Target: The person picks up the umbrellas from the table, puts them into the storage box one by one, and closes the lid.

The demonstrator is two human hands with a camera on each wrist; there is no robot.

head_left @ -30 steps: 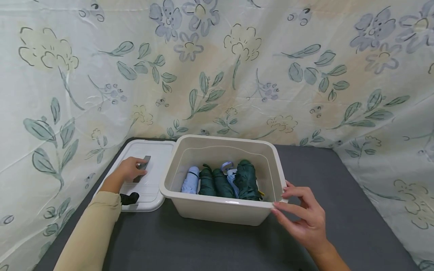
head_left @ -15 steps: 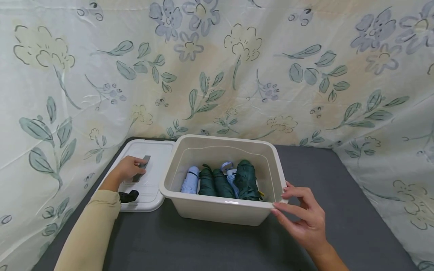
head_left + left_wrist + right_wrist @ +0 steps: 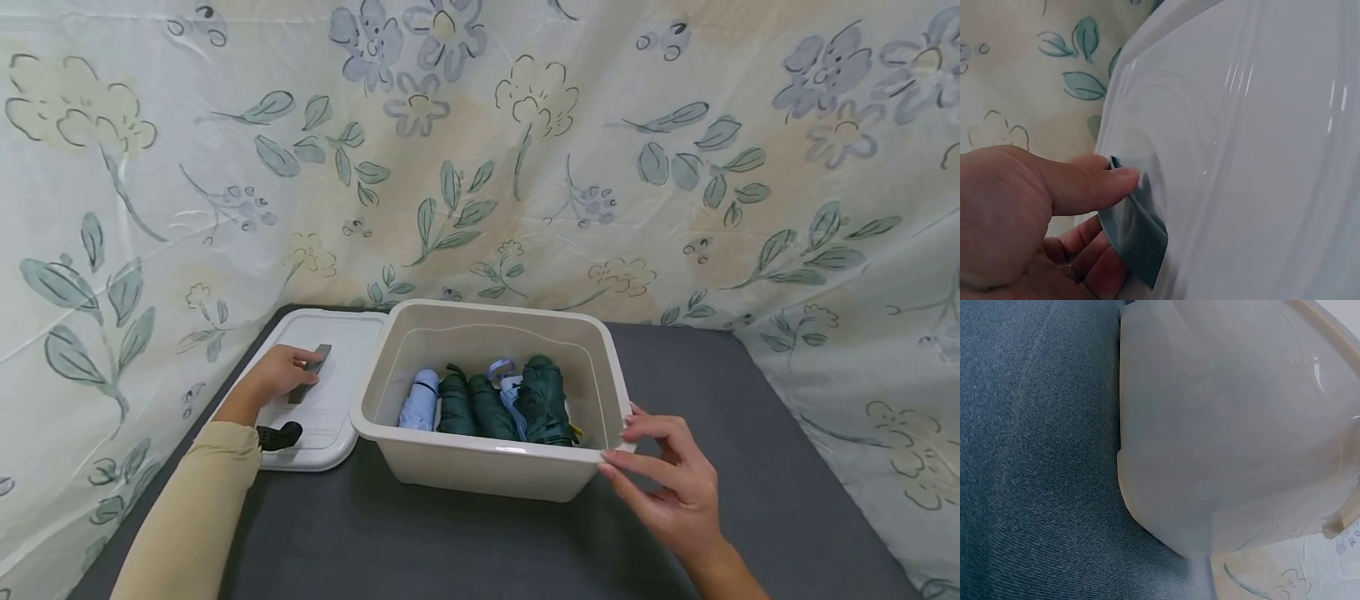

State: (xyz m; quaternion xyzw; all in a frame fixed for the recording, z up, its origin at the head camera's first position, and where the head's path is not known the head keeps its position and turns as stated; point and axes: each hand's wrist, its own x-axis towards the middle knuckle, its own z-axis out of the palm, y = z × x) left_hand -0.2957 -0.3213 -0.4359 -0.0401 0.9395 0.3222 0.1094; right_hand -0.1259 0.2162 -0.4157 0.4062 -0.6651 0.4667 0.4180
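My left hand (image 3: 279,373) is over a white lid (image 3: 343,375) lying at the left. Its thumb and fingers pinch the lid's grey-green handle (image 3: 1138,234), thumb on one face and the other fingers behind it in the left wrist view. A beige storage box (image 3: 487,475) stands beside the lid, uncovered. My right hand (image 3: 671,479) pinches the box's near right rim corner. Inside lie several folded umbrellas: a light blue one (image 3: 418,404) at the left, a dark green umbrella (image 3: 456,408) beside it, and a bulkier dark green umbrella (image 3: 543,400) at the right.
The dark grey tabletop (image 3: 375,542) spreads in front of and right of the box. A floral curtain (image 3: 480,125) hangs behind and at both sides. A black wrist-worn device (image 3: 279,436) sits by the left cuff, above the lid.
The left hand and the lid have shifted slightly left, and the left side of the curtain has slid leftward. The right hand keeps its hold on the box, which has barely moved.
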